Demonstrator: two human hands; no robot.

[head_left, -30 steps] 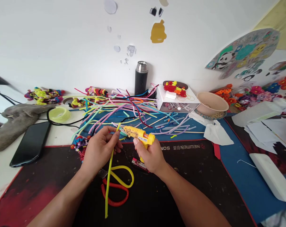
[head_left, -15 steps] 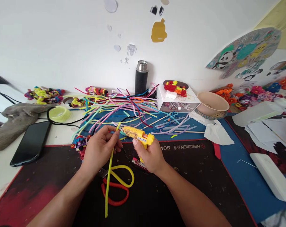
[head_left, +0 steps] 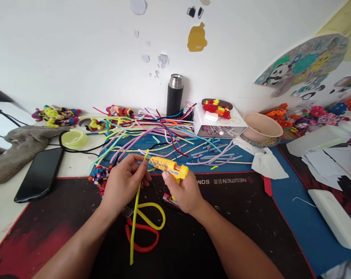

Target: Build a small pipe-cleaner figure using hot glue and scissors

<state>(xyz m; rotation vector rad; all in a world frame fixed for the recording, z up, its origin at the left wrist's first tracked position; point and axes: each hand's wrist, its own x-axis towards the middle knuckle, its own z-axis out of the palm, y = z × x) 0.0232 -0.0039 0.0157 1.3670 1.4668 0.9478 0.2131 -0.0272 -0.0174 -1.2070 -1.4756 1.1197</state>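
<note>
My left hand (head_left: 128,182) pinches a yellow-green pipe cleaner (head_left: 135,221) near its upper end; the long tail hangs down over the mat. In my right hand (head_left: 183,190) is a yellow hot glue gun (head_left: 165,164), its stained nozzle pointing left at the pipe cleaner's top, close to my left fingertips. Whether the tip touches the pipe cleaner I cannot tell. Below my hands lie scissors (head_left: 155,228) with one yellow and one red handle, partly behind the pipe cleaner. A small red-and-white item (head_left: 169,199), perhaps a lighter, sits under my right hand, partly hidden.
A heap of coloured pipe cleaners (head_left: 146,128) spreads behind my hands. Farther back stand a black thermos (head_left: 174,97), a white box (head_left: 219,126) and a pinkish bowl (head_left: 262,128). A phone (head_left: 38,176) lies left on the table. A white device (head_left: 335,219) rests at right.
The whole view has shifted slightly. Both hands keep their hold on the pipe cleaner and the glue gun, with the nozzle still close to the pipe cleaner's upper end.
</note>
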